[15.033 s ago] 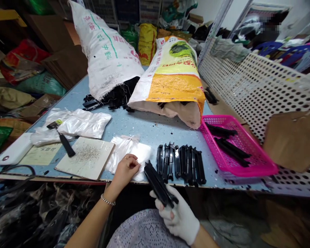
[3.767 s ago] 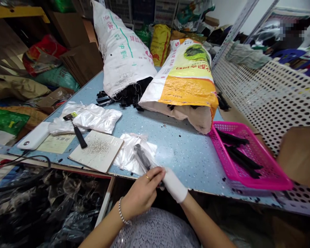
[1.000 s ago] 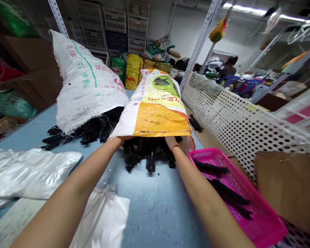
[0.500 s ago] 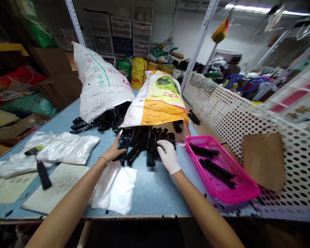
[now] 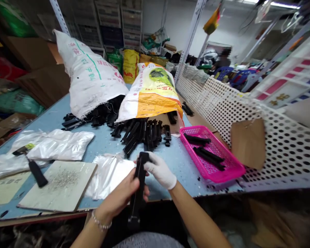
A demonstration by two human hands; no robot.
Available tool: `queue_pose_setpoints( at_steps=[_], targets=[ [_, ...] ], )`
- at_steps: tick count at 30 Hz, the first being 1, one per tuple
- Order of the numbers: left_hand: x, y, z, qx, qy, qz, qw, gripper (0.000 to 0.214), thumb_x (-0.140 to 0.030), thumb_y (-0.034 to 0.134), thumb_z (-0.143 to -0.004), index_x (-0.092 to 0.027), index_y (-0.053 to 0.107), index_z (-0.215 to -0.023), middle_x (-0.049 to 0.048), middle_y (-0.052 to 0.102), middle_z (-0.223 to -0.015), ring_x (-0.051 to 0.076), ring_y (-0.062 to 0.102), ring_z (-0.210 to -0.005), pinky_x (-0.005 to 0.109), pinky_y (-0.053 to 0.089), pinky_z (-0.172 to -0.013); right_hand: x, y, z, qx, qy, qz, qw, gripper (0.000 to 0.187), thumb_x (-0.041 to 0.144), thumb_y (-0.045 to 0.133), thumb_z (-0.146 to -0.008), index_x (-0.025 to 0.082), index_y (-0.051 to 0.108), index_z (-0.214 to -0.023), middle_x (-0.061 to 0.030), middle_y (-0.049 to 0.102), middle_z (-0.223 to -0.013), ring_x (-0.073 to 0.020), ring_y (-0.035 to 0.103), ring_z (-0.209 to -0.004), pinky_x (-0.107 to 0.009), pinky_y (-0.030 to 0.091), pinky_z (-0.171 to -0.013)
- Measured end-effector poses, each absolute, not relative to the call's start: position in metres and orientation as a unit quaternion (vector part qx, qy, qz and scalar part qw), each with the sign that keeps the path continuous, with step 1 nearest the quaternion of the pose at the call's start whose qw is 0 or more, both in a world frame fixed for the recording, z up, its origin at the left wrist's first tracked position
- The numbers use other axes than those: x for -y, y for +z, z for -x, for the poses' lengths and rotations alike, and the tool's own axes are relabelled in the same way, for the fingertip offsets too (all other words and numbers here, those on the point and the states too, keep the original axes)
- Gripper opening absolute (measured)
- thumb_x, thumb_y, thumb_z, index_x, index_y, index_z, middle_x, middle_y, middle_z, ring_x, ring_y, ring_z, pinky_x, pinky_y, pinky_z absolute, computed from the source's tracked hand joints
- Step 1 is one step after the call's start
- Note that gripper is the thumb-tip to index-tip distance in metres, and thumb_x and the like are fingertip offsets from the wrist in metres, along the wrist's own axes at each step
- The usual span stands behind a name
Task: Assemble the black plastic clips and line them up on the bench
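Note:
Both my hands hold one long black plastic part [image 5: 138, 187] upright over the table's near edge. My bare left hand [image 5: 120, 199] is wrapped round its middle. My gloved right hand [image 5: 158, 169] grips its upper end. A pile of the same black parts [image 5: 142, 132] spills from the mouth of a yellow and white sack [image 5: 152, 93] farther back on the blue table [image 5: 105, 141]. A stack of clear plastic bags [image 5: 107, 174] lies just left of my hands.
A pink basket [image 5: 223, 168] holding black parts sits at right, beside a white perforated panel [image 5: 248, 113]. A second white sack [image 5: 89, 75] with black parts lies at back left. A small hammer [image 5: 34, 167], a board [image 5: 59, 186] and more clear bags [image 5: 59, 146] lie at left.
Half a second ago both hands reached to the pile at the sack's mouth. Now they have drawn back to the table's near edge with one black part held between them.

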State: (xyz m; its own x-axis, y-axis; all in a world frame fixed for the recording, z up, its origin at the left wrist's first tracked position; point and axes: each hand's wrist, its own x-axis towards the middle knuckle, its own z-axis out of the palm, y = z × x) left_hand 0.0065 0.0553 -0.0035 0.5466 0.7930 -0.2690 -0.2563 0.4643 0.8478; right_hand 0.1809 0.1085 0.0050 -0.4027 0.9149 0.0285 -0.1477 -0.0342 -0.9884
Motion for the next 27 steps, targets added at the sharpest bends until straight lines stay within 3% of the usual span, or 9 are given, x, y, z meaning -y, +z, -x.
queue_pose_setpoints(
  at_steps=[3, 5, 8, 12, 15, 17, 21, 25, 27],
  targets=[
    [-0.036, -0.012, -0.022, -0.397, 0.368, -0.415, 0.731, 0.057, -0.045, 0.081, -0.071, -0.026, 0.057, -0.119, 0.0061, 0.067, -0.091, 0.022, 0.066, -0.076, 0.034, 0.054, -0.073, -0.096, 0.002, -0.185, 0.58, 0.585, 0.396, 0.405, 0.032, 0.039, 0.073, -0.078, 0.023, 0.067, -0.105, -0.0018, 0.067, -0.102, -0.0212, 0.062, -0.095, -0.033, 0.053, -0.081],
    [-0.031, -0.016, -0.027, -0.396, 0.387, -0.375, 0.744, 0.049, -0.048, 0.08, -0.071, -0.024, 0.06, -0.109, 0.006, 0.065, -0.087, 0.019, 0.064, -0.066, 0.033, 0.054, -0.063, -0.087, -0.001, -0.19, 0.577, 0.567, 0.405, 0.425, 0.03, 0.04, 0.068, -0.083, 0.024, 0.065, -0.108, -0.0018, 0.067, -0.104, -0.021, 0.062, -0.098, -0.034, 0.052, -0.084],
    [-0.03, -0.019, -0.027, -0.382, 0.396, -0.327, 0.768, 0.054, -0.051, 0.08, -0.069, -0.023, 0.058, -0.109, 0.0043, 0.063, -0.079, 0.017, 0.06, -0.055, 0.03, 0.052, -0.05, -0.077, -0.001, -0.199, 0.625, 0.489, 0.431, 0.429, 0.021, 0.039, 0.054, -0.094, 0.024, 0.062, -0.106, -0.003, 0.065, -0.102, -0.0195, 0.061, -0.097, -0.034, 0.049, -0.087],
    [-0.028, -0.017, -0.023, -0.444, 0.379, -0.402, 0.706, 0.039, -0.044, 0.078, -0.074, -0.021, 0.057, -0.099, 0.001, 0.062, -0.072, 0.016, 0.061, -0.053, 0.028, 0.052, -0.05, -0.071, 0.009, -0.21, 0.804, 0.268, 0.442, 0.295, 0.024, 0.039, 0.044, -0.099, 0.021, 0.059, -0.097, -0.0055, 0.061, -0.09, -0.0201, 0.057, -0.085, -0.033, 0.045, -0.079],
    [-0.028, -0.007, -0.022, -0.472, 0.353, -0.474, 0.655, 0.037, -0.039, 0.072, -0.08, -0.021, 0.055, -0.107, -0.0005, 0.062, -0.078, 0.015, 0.061, -0.056, 0.027, 0.052, -0.052, -0.078, 0.014, -0.214, 0.87, 0.152, 0.417, 0.214, 0.031, 0.039, 0.039, -0.1, 0.017, 0.058, -0.089, -0.0075, 0.059, -0.083, -0.0211, 0.053, -0.079, -0.034, 0.042, -0.075],
    [-0.031, -0.002, -0.024, -0.485, 0.341, -0.504, 0.629, 0.04, -0.038, 0.069, -0.082, -0.021, 0.053, -0.115, -0.0021, 0.061, -0.077, 0.014, 0.06, -0.056, 0.026, 0.051, -0.053, -0.088, 0.015, -0.216, 0.875, 0.187, 0.396, 0.204, 0.033, 0.038, 0.036, -0.101, 0.017, 0.056, -0.083, -0.0054, 0.056, -0.078, -0.0188, 0.052, -0.074, -0.032, 0.041, -0.071],
    [-0.043, -0.002, -0.026, -0.504, 0.366, -0.476, 0.62, 0.043, -0.042, 0.068, -0.082, -0.019, 0.053, -0.114, -0.0039, 0.06, -0.064, 0.015, 0.06, -0.054, 0.025, 0.05, -0.053, -0.094, 0.013, -0.216, 0.791, 0.392, 0.416, 0.218, 0.041, 0.038, 0.027, -0.103, 0.019, 0.05, -0.074, 0.0007, 0.05, -0.068, -0.0137, 0.048, -0.064, -0.025, 0.04, -0.063],
    [-0.056, -0.006, -0.026, -0.529, 0.41, -0.407, 0.622, 0.042, -0.051, 0.066, -0.082, -0.018, 0.055, -0.105, 0.0001, 0.066, -0.066, 0.019, 0.065, -0.06, 0.027, 0.052, -0.056, -0.059, 0.005, -0.203, 0.789, 0.408, 0.436, 0.145, 0.031, 0.043, 0.045, -0.097, 0.02, 0.055, -0.078, 0.0004, 0.055, -0.072, -0.0137, 0.049, -0.066, -0.026, 0.038, -0.065],
    [-0.061, -0.009, -0.03, -0.54, 0.429, -0.438, 0.576, 0.039, -0.05, 0.066, -0.082, -0.018, 0.059, -0.103, 0.003, 0.068, -0.076, 0.02, 0.066, -0.071, 0.027, 0.052, -0.063, -0.038, -0.003, -0.196, 0.749, 0.455, 0.465, 0.125, 0.031, 0.042, 0.046, -0.096, 0.02, 0.053, -0.075, 0.001, 0.053, -0.068, -0.0125, 0.046, -0.06, -0.025, 0.036, -0.06]
  ],
)
